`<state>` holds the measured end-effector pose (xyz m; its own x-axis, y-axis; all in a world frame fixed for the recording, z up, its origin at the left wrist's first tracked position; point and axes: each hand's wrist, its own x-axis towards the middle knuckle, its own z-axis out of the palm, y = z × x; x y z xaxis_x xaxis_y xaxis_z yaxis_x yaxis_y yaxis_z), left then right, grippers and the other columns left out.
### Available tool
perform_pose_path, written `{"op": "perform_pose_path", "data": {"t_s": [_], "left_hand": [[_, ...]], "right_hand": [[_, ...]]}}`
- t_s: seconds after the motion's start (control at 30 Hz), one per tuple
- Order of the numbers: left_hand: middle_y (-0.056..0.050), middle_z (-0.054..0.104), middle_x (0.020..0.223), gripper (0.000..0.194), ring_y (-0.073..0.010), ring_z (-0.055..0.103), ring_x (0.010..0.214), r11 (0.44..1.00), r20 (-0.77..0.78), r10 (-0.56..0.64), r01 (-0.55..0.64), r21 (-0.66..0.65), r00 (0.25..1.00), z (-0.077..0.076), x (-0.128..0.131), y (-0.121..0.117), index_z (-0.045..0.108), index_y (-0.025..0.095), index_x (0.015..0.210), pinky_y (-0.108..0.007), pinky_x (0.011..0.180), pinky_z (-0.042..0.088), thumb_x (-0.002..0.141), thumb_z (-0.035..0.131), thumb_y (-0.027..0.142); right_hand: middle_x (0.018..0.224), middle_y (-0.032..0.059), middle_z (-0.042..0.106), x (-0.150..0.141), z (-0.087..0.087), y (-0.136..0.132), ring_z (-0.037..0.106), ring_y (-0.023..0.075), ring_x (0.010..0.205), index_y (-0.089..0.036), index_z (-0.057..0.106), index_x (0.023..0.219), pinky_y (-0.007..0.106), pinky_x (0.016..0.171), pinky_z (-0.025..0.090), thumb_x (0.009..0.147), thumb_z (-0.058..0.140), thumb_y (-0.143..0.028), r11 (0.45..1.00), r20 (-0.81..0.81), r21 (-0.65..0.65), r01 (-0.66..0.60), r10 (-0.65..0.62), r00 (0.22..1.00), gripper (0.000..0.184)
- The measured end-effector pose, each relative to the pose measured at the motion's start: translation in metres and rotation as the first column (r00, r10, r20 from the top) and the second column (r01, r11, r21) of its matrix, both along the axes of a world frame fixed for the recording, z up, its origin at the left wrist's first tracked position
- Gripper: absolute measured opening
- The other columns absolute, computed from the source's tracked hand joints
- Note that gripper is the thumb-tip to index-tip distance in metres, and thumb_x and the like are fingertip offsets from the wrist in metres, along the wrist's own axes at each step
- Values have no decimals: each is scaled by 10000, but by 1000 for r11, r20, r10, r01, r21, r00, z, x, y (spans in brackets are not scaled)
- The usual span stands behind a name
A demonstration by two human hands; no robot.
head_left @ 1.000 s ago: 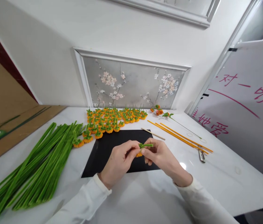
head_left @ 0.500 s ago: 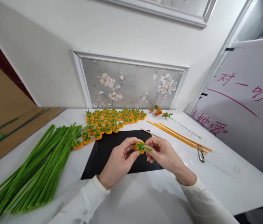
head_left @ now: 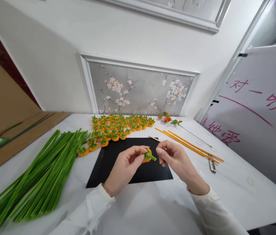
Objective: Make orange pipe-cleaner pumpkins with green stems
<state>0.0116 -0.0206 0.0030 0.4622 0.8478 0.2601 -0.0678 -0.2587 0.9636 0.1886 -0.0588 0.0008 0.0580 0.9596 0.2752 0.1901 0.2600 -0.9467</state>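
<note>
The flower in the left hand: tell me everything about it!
The flower is orange and ruffled, with a green middle and short green stem, fuzzy-looking. It's tilted above the black sheet, its edge pinched by the left hand, the stem pointing rightward. The right hand seems just clear of it.

right-front tabletop [head_left: 255,202]: passable | green stems [head_left: 43,176]: block left | held flower [head_left: 148,156]: blocks centre

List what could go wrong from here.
Only the left hand grips the orange flower, by its edge, so it could slip onto the black sheet.
The wooden stick lies partly hidden behind the right hand, which might knock it.
The green stems reach close to the nearest row of flowers; pulling one out might topple some.
</note>
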Motion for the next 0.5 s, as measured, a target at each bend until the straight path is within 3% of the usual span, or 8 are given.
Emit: {"op": "perform_pose_path", "data": {"t_s": [0.13,0.27,0.5], "left_hand": [[-80,680,1066,149,-209,627,988,999,9,-48,48,10,999,0,1,1,630,157,924,-360,899,493,788,578,187],[-62,692,949,173,-184,646,874,994,6,-97,97,-56,995,6,0,0,552,166,963,-324,799,503,796,571,207],[19,654,726,199,-124,602,699,977,-10,-170,167,-130,985,12,-6,3,401,202,933,-240,643,419,795,541,171]], "right_hand": [[757,20,587,-5,-5,0,561,123,586,-211,623,902,248,517,506,850,565,-360,991,47,133,-28,22,999,169],[1006,66,577,-6,-6,-1,581,122,650,-252,670,999,270,578,535,880,501,-254,967,252,237,-90,29,967,207],[926,59,611,-6,-8,0,601,141,713,-235,651,964,264,613,527,878,483,-151,922,412,371,-113,-54,910,207]]}}
